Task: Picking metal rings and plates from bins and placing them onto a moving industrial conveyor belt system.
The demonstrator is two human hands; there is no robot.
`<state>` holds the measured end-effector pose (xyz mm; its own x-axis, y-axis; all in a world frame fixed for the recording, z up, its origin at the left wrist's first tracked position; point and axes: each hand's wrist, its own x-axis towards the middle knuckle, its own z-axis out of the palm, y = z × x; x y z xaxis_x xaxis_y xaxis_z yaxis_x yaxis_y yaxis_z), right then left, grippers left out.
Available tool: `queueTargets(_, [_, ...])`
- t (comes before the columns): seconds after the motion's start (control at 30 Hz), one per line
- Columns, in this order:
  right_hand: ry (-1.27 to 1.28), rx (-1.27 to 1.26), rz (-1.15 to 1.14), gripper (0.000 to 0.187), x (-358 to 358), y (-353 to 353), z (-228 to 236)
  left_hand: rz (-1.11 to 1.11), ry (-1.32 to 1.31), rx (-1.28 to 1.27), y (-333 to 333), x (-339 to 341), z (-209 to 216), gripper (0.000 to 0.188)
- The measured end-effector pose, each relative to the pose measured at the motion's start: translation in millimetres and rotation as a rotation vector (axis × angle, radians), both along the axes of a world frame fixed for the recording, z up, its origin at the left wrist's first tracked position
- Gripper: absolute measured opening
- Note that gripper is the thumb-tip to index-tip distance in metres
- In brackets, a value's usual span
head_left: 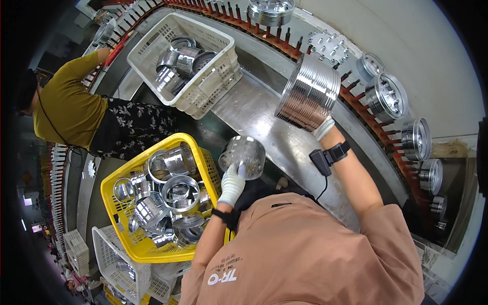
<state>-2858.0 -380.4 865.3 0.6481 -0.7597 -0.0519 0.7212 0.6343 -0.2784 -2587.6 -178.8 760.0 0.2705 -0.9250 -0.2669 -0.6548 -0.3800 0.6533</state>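
Note:
My left hand (pixel 234 186), in a pale knitted glove, grips a shiny metal drum (pixel 243 152) with small holes, its thumb laid on the near face. The drum is tilted beside the yellow basket's right edge. Farther right, my gloved right hand (pixel 324 129) is at the near end of a large ribbed metal cylinder (pixel 307 91), which looks like a stack of thin rings. Its fingers are mostly hidden behind the cylinder, and the palm is against it. The cylinder leans over the steel bench (pixel 254 107), close to the spindle line.
The yellow basket (pixel 109 203) holds many shiny metal rings and cups. A white crate (pixel 213 94) with similar parts stands at the far left. Red spindles (pixel 356 104), some bearing metal drums (pixel 387 96), curve along the right. Another person (pixel 76 101) works at left.

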Motion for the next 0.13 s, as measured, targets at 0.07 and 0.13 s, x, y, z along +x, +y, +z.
queueTargets(0.07, [0.635, -0.319, -0.166, 0.051, 45.5, 34.2, 41.8, 0.058, 0.12, -0.065, -7.0, -0.8, -17.2, 0.044])
queueTargets(0.13, [0.163, -0.391, 0.239, 0.036, 36.1, 10.1, -16.2, 0.127, 0.092, -0.101, -3.9, 6.5, -33.8, 0.043])
